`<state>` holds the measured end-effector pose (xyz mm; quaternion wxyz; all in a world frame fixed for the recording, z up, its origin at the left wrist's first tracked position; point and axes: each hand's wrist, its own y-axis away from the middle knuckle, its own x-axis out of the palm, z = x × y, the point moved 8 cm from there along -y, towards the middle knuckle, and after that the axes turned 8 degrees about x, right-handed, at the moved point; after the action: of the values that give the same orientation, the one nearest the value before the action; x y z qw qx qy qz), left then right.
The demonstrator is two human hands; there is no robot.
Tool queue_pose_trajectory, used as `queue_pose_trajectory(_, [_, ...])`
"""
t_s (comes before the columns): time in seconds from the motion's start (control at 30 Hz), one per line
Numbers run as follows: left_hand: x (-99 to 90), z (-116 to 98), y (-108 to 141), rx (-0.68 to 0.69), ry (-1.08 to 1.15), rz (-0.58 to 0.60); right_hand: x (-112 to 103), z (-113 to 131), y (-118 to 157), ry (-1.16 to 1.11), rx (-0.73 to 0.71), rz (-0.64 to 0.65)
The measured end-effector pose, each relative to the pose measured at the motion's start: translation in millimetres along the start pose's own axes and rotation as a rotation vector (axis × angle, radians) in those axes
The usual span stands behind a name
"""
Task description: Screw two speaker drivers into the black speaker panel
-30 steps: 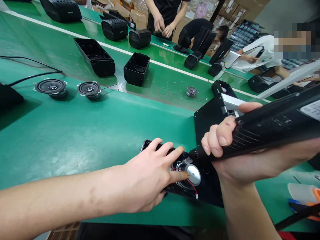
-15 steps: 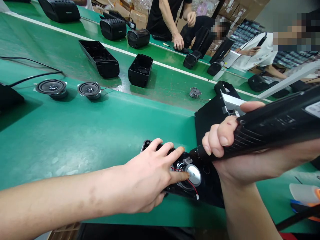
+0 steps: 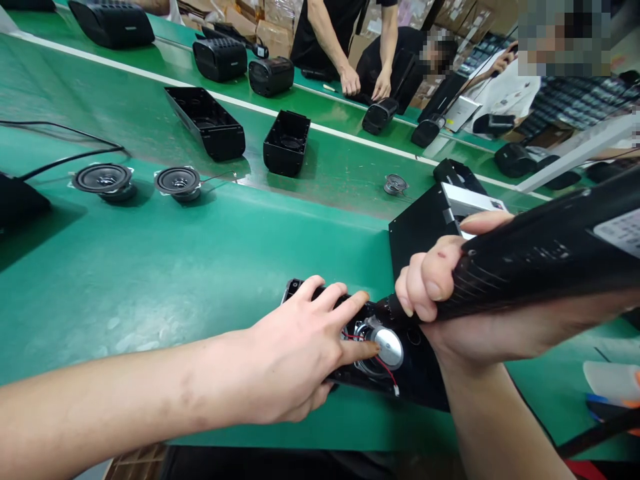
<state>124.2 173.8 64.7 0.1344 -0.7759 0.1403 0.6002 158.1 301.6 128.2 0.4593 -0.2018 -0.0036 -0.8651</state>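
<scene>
My left hand (image 3: 310,347) lies spread over a black speaker housing (image 3: 425,373), one finger resting against the silver back of a round speaker driver (image 3: 390,349). A thin red wire (image 3: 386,369) with a small white connector trails from the driver. My right hand (image 3: 430,287) is wrapped round a black power screwdriver (image 3: 530,260), held slanting down to the left. Its front end meets the housing near the driver's upper edge; the tip itself is hidden.
Two loose drivers (image 3: 104,179) sit on the green table at the left. Black open shells (image 3: 207,123) and a small driver (image 3: 395,185) are farther back. A black box (image 3: 417,223) stands behind my right hand. Across the table, a person's hands (image 3: 383,85) touch a black speaker (image 3: 380,116).
My right hand and the screwdriver have shifted slightly left. The open shells have moved a little right. Across the table, the other person's raised hand has come down to a speaker.
</scene>
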Motion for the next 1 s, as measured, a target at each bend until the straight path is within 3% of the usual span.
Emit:
queue_pose_trajectory(0.2, [1.8, 1.2, -2.2, -0.004, 0.014, 0.027, 1.0, -3.3, 3.3, 0.005, -0.031, 0.032])
queue_pose_trajectory(0.77, [2.8, 0.8, -2.4, -0.008, 0.037, 0.024, 6.2, -18.9, 5.6, -0.144, 0.093, 0.168])
queue_pose_trajectory(1.0, [-1.7, 1.2, 7.5, -0.018, 0.07, -0.014, 4.2, -19.7, 4.1, -0.095, -0.01, 0.2])
